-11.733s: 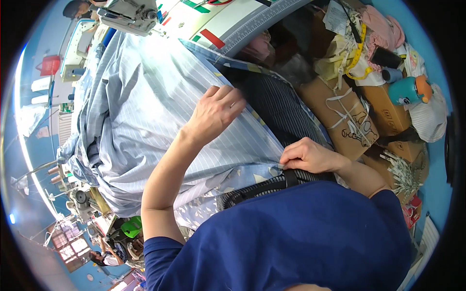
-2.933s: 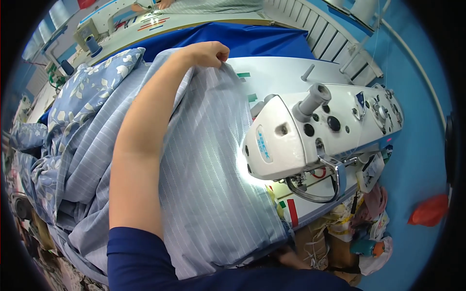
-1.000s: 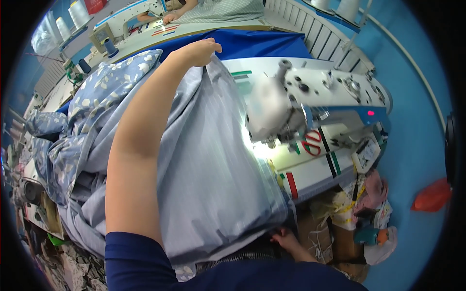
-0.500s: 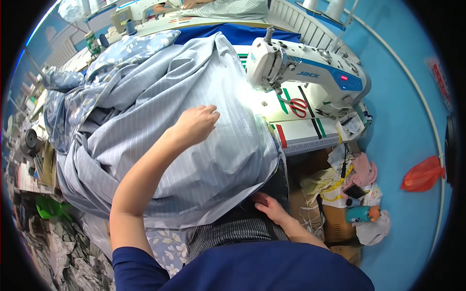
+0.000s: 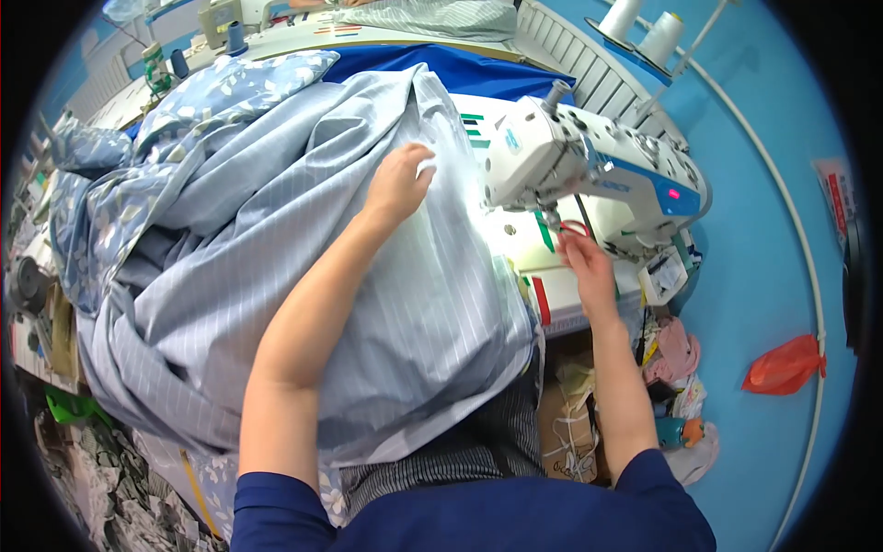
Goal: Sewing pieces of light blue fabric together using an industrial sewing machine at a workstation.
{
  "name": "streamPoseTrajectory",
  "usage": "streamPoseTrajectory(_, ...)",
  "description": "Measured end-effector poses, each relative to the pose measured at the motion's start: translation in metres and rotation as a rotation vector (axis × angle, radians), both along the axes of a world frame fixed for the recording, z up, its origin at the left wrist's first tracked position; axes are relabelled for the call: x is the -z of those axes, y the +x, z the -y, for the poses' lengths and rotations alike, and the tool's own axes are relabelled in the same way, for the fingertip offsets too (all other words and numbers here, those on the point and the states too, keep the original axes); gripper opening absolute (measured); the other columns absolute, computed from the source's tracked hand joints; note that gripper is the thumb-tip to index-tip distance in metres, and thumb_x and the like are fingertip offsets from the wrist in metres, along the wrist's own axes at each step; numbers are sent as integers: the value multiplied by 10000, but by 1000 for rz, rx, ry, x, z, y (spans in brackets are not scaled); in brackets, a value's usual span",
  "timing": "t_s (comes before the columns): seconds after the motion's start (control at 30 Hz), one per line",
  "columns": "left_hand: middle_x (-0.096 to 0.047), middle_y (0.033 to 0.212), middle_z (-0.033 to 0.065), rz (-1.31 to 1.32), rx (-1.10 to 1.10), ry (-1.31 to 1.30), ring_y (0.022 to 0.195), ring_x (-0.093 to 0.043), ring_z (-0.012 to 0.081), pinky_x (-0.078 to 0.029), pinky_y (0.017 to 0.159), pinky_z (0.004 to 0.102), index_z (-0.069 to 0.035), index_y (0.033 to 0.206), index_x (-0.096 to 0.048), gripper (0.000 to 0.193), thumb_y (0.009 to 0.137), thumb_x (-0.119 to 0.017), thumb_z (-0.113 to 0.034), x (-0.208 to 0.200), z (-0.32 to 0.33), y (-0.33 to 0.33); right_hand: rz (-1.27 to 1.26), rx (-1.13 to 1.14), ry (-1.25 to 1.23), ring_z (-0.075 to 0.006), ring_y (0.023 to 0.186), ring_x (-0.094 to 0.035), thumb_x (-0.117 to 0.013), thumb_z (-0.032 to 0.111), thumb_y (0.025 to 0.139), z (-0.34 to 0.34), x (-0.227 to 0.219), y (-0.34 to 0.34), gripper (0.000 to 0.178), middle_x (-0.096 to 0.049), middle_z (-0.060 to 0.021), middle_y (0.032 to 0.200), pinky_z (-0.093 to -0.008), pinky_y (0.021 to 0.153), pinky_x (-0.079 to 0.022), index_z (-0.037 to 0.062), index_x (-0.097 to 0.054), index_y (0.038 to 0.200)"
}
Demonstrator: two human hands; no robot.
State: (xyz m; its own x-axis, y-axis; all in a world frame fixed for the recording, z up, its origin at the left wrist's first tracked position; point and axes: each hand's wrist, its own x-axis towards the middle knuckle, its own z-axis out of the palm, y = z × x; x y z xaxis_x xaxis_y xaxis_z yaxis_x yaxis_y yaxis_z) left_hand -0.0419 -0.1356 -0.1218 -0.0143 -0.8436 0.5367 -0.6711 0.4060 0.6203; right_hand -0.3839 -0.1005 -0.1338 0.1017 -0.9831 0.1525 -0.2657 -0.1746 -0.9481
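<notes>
pale blue wall (image 5: 750, 248) fills the right of the frame, with a red plastic bag (image 5: 782, 366) hung by a pipe, and thread cones (image 5: 662, 39) stand at the upper right. a white sewing machine (image 5: 612, 179) sits on the bench (image 5: 575, 299) right of centre, its lamp lighting the light blue striped cloth (image 5: 244, 285) that spreads in folds across the centre and left; floral fabric (image 5: 230, 97) lies heaped at the upper left.

red-handled scissors (image 5: 577, 226) lie right of centre, below the machine's head. the right hand (image 5: 589, 262) is much the nearer: its bent fingertips meet the red loop, which lies just past them toward the top of the frame. whether they grip it i cannot tell, and the blades do not show clearly enough to give the long axis.

the left hand (image 5: 401, 181) is well apart, up and left of the scissors, over the striped cloth, loosely curled, with a gap between thumb and forefinger and nothing seen in its grasp.
</notes>
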Motion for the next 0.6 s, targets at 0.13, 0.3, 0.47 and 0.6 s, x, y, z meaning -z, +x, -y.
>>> streamPoseTrajectory(0.13,-602,1112,124,-190,-187,-146,1030,-564,314,-454,907,376,-40,1008,-672,205,811,-646,-91,16,80,-12,8,-144,-135,-193,1035,-577,-573,231,937,111,-6,50,381,-604,-102,1151,-351,907,-461,34,-549,1261)
streamPoseTrajectory(0.3,-569,1049,106,-263,-307,-288,1026,-523,302,-450,903,381,-62,971,-673,194,778,-666,-80,21,129,-16,-208,-310,31,-204,1099,-583,-557,395,947,194,-33,152,477,-595,-108,1238,-323,895,-471,56,-557,1282)
streamPoseTrajectory(0.47,-550,1035,104,-249,-248,-248,1013,-521,294,-453,890,378,-67,955,-669,203,753,-682,-56,26,135,-8,-181,-308,66,-150,923,-612,-658,277,877,213,-28,196,393,-656,-67,1070,-278,812,-479,29,-621,1179)
streamPoseTrajectory(0.6,-551,1036,102,-270,-205,-138,1009,-522,292,-455,882,371,-75,955,-668,213,745,-684,-40,30,133,-6,-235,-205,17,-130,877,-608,-689,221,844,216,-12,198,366,-668,-54,998,-250,772,-478,17,-638,1143)
